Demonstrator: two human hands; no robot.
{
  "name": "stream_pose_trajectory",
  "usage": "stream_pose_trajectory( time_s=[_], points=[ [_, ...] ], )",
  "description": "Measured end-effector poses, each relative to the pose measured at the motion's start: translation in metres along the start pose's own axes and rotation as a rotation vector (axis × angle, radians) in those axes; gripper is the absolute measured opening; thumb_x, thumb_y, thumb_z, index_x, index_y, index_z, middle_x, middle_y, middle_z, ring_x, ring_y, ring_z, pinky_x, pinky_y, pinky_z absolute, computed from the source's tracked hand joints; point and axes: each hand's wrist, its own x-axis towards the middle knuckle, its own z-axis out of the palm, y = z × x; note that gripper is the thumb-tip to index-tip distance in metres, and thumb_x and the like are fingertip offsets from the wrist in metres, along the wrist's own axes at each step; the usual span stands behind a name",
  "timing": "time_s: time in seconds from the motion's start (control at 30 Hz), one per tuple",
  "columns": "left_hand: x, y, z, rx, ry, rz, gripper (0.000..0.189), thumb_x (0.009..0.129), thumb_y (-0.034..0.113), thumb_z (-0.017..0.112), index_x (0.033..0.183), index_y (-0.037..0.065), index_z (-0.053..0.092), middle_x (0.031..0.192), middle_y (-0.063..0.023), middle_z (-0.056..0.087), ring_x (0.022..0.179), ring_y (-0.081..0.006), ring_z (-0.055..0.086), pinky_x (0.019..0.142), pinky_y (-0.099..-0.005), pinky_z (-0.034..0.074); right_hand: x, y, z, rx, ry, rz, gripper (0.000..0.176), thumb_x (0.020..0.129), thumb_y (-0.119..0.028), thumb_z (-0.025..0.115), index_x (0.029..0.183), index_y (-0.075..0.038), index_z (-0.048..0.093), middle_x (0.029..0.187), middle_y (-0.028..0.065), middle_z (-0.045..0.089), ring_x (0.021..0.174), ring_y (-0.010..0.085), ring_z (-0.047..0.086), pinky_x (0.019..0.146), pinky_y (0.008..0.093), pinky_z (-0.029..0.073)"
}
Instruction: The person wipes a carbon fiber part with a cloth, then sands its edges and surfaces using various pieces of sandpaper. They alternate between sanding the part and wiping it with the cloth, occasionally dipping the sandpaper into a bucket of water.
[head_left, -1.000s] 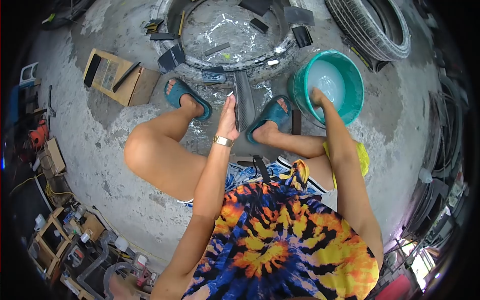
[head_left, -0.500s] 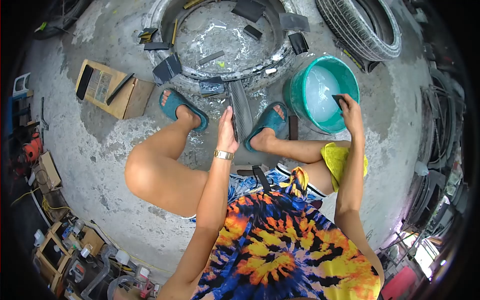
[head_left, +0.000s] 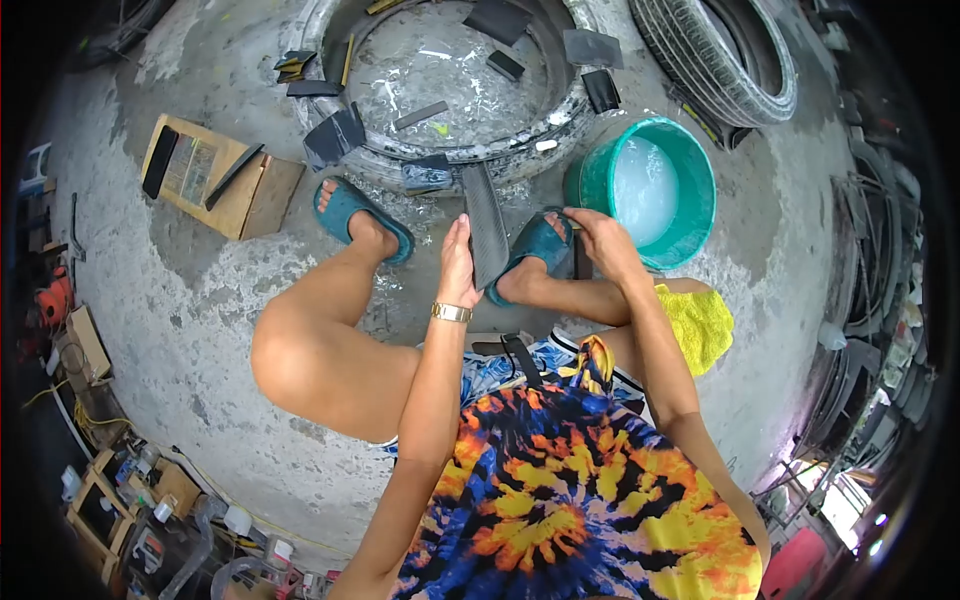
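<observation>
A long, dark, curved panel with a carbon-fibre weave [head_left: 487,228] stands tilted between my feet. My left hand [head_left: 458,265] is closed along its near left side, thumb and fingers mostly hidden behind the edge. Over my right sandal, my right hand [head_left: 603,245] pinches a small piece of black sandpaper, of which only a thin dark edge shows at the fingertips. It is close to the panel's right side but apart from it. The green bucket [head_left: 703,185] of cloudy water stands just right of that hand. A yellow cloth [head_left: 697,325] lies over my right knee.
A big tyre [head_left: 440,160] lies ahead with several dark sheets and blocks on its rim. Another tyre [head_left: 690,60] leans at upper right. A wooden box [head_left: 255,195] with two black strips is on the left. Clutter lines both sides.
My right hand has moved left from over the bucket, bringing the sandpaper toward the panel. My left hand still holds the panel, almost unmoved.
</observation>
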Motion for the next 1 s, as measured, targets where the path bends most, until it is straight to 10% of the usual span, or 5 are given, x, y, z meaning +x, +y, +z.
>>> stream_pose_trajectory(
  time_s=[0.17,1.0],
  points=[
    [0.006,-0.006,-0.008,0.089,0.048,0.045,0.035,0.1,0.033,0.047,0.119,0.004,0.052,0.106,-0.0068,0.063,0.087,-0.0155,0.064,0.076,-0.0292,0.054,-0.01,0.005,0.025,-0.091,0.031,-0.099,0.037,0.082,0.001,0.053,0.118,-0.003,0.06,0.129,0.0161,0.056,0.125,0.034,0.047,0.102,0.0405,0.041],
    [0.006,-0.004,-0.023,0.143,0.108,-0.009,0.041,0.1,0.035,0.048,0.125,0.004,0.05,0.111,-0.0047,0.062,0.096,-0.0121,0.061,0.083,-0.0276,0.051,-0.009,-0.015,0.052,0.153,-0.06,0.034,0.038,0.083,0.0,0.052,0.119,-0.007,0.06,0.121,0.0151,0.059,0.11,0.0361,0.056,0.091,0.0417,0.046]
  ],
)
